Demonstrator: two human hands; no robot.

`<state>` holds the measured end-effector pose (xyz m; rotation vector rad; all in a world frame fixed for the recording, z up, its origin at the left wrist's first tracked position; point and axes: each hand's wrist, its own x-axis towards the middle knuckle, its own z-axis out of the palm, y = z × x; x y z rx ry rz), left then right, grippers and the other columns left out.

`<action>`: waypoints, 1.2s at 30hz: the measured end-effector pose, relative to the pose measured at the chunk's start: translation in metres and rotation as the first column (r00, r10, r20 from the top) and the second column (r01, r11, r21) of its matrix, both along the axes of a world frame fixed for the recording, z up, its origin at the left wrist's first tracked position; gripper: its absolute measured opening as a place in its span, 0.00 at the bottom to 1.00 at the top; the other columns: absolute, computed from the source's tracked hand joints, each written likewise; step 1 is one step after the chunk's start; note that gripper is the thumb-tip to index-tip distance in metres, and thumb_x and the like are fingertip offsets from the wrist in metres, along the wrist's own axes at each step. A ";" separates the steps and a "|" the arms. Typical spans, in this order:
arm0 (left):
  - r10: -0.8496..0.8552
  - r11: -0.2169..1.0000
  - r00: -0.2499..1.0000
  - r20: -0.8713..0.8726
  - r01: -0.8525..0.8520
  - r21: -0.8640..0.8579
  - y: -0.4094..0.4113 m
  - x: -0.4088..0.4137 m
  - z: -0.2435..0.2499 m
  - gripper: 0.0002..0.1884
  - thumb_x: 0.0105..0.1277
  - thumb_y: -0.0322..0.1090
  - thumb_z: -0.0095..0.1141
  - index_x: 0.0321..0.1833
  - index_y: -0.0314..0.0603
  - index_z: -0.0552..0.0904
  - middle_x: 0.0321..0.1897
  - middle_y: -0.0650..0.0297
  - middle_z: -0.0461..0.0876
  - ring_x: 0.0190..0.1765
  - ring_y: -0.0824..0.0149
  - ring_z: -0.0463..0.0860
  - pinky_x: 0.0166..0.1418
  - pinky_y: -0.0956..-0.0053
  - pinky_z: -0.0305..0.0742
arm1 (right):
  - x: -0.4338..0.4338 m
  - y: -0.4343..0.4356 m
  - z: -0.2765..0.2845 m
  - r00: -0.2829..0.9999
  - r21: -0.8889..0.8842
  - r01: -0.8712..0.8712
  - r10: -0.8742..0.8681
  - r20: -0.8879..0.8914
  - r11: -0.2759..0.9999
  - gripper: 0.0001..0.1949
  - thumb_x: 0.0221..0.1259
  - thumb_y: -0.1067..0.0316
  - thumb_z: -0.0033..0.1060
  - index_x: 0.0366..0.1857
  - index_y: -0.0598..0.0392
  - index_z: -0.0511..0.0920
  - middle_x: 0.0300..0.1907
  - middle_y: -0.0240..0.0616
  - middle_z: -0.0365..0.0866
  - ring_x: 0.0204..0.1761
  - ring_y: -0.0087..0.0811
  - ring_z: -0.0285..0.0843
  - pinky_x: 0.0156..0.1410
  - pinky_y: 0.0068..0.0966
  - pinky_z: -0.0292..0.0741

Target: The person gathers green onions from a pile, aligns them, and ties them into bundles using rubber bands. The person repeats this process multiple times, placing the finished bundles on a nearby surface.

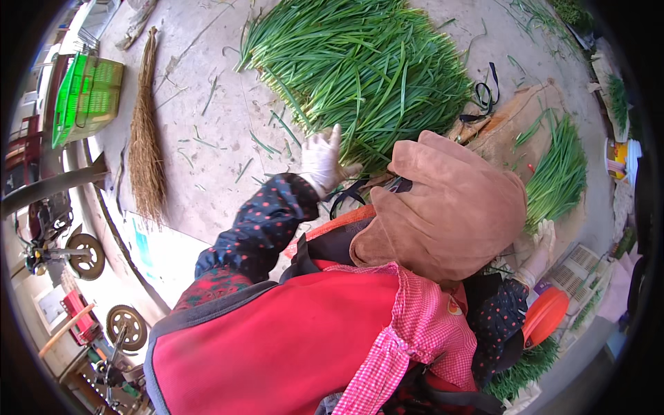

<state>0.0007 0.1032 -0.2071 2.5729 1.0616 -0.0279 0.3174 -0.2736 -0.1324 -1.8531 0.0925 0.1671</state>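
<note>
My left hand (320,160), in a whitish glove, has its fingers spread beside the lower left edge of a large pile of long green leaves, likely garlic chives (363,78). Nothing shows in its grasp. Farther right, my right hand (539,254), gloved too, is extended at the pale lower ends of a smaller bunch of the same greens (557,171), which lies on brown sacking (529,119). Whether it touches the bunch is unclear. Soft brown cloth (446,207) fills the space between the arms and hides part of the ground. Both sleeves are dark with red dots.
A straw broom (147,135) lies left on the concrete, beyond it a green plastic basket (91,96). Black straps (485,98) lie by the pile. An orange-red container (544,316) and a pale crate (576,270) are near the right arm. Wheeled vehicles stand far left.
</note>
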 end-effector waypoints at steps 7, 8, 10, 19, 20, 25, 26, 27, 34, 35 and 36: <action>0.099 0.988 0.938 -0.333 -0.133 -0.081 -0.023 0.049 -0.038 0.68 0.33 0.59 0.74 0.71 0.29 0.45 0.70 0.40 0.51 0.72 0.43 0.54 0.70 0.42 0.50 | -0.009 0.012 0.000 0.982 0.056 -0.047 0.056 -0.182 0.997 0.20 0.68 0.65 0.48 0.59 0.65 0.69 0.55 0.46 0.76 0.57 0.32 0.75 0.64 0.25 0.68; 0.107 0.994 0.946 -0.305 -0.109 0.011 -0.027 0.049 -0.050 0.69 0.31 0.59 0.74 0.71 0.29 0.46 0.66 0.40 0.59 0.68 0.45 0.61 0.68 0.44 0.54 | -0.009 0.007 -0.004 0.986 0.029 -0.069 0.073 -0.149 0.997 0.19 0.68 0.67 0.48 0.59 0.66 0.69 0.54 0.46 0.77 0.55 0.32 0.76 0.63 0.25 0.70; 0.060 0.998 0.952 -0.300 -0.055 0.026 -0.024 0.045 -0.072 0.68 0.31 0.58 0.74 0.71 0.30 0.47 0.59 0.43 0.67 0.63 0.47 0.67 0.65 0.45 0.57 | -0.010 -0.005 -0.012 0.979 0.064 -0.132 0.140 -0.145 0.989 0.20 0.68 0.66 0.48 0.59 0.66 0.69 0.55 0.46 0.76 0.56 0.32 0.76 0.63 0.26 0.70; -0.218 0.961 0.969 -0.117 0.192 -0.200 0.109 0.069 -0.045 0.18 0.45 0.40 0.65 0.34 0.34 0.81 0.26 0.47 0.82 0.32 0.57 0.85 0.33 0.64 0.79 | -0.012 0.022 0.068 0.984 -0.093 -0.175 0.175 -0.004 0.980 0.20 0.70 0.59 0.47 0.58 0.62 0.72 0.54 0.41 0.78 0.53 0.27 0.77 0.55 0.19 0.71; -0.136 0.914 0.978 -0.155 0.064 -0.401 0.123 0.083 -0.023 0.13 0.47 0.37 0.63 0.31 0.34 0.82 0.23 0.50 0.81 0.26 0.60 0.84 0.27 0.68 0.77 | -0.020 0.040 0.089 0.981 -0.058 -0.187 0.189 0.033 0.981 0.19 0.70 0.60 0.46 0.57 0.62 0.73 0.54 0.41 0.78 0.52 0.27 0.77 0.54 0.19 0.71; 0.266 0.318 0.948 -0.174 -0.256 -0.913 0.153 0.082 0.010 0.06 0.56 0.30 0.60 0.34 0.36 0.80 0.21 0.65 0.79 0.17 0.72 0.76 0.18 0.79 0.70 | -0.051 0.168 0.138 0.690 -0.033 -0.724 0.722 -0.045 0.689 0.19 0.68 0.56 0.47 0.52 0.59 0.78 0.46 0.38 0.82 0.47 0.23 0.79 0.51 0.18 0.71; 0.347 0.121 0.916 -0.200 -0.255 -0.959 0.152 0.080 0.003 0.04 0.59 0.30 0.59 0.33 0.40 0.80 0.21 0.67 0.78 0.17 0.74 0.74 0.18 0.81 0.68 | -0.067 0.199 0.133 0.605 -0.016 -0.792 0.782 -0.151 0.610 0.19 0.67 0.53 0.49 0.47 0.60 0.79 0.41 0.36 0.82 0.42 0.22 0.78 0.48 0.18 0.71; 0.387 0.060 0.895 -0.224 -0.267 -0.962 0.144 0.078 0.012 0.03 0.59 0.31 0.58 0.32 0.41 0.79 0.20 0.67 0.77 0.17 0.74 0.73 0.18 0.81 0.67 | -0.079 0.229 0.121 0.499 0.016 -0.855 0.829 -0.251 0.519 0.20 0.66 0.51 0.51 0.43 0.61 0.81 0.36 0.34 0.82 0.38 0.21 0.76 0.45 0.18 0.72; 0.624 -0.098 0.781 0.024 0.109 -0.989 0.025 0.092 0.011 0.08 0.61 0.36 0.56 0.28 0.41 0.79 0.23 0.64 0.80 0.22 0.67 0.78 0.26 0.74 0.74 | -0.099 0.320 -0.022 0.203 0.117 -0.918 0.703 -0.682 0.379 0.45 0.33 0.24 0.66 0.42 0.63 0.78 0.34 0.42 0.79 0.29 0.34 0.77 0.36 0.28 0.75; 0.704 -0.082 0.693 0.152 0.293 -0.953 0.000 0.102 -0.010 0.08 0.63 0.36 0.54 0.30 0.40 0.79 0.23 0.63 0.80 0.23 0.68 0.78 0.25 0.74 0.73 | -0.105 0.323 -0.033 0.239 0.183 -0.849 0.669 -0.703 0.496 0.41 0.34 0.32 0.73 0.42 0.64 0.78 0.40 0.50 0.79 0.37 0.41 0.79 0.39 0.37 0.77; 0.754 -0.068 0.640 0.151 0.304 -0.950 -0.018 0.108 -0.008 0.06 0.62 0.32 0.55 0.37 0.36 0.77 0.27 0.59 0.80 0.26 0.65 0.80 0.28 0.73 0.76 | -0.108 0.322 -0.029 0.305 0.138 -0.815 0.619 -0.723 0.562 0.39 0.34 0.38 0.76 0.44 0.65 0.76 0.42 0.52 0.79 0.37 0.43 0.79 0.39 0.39 0.77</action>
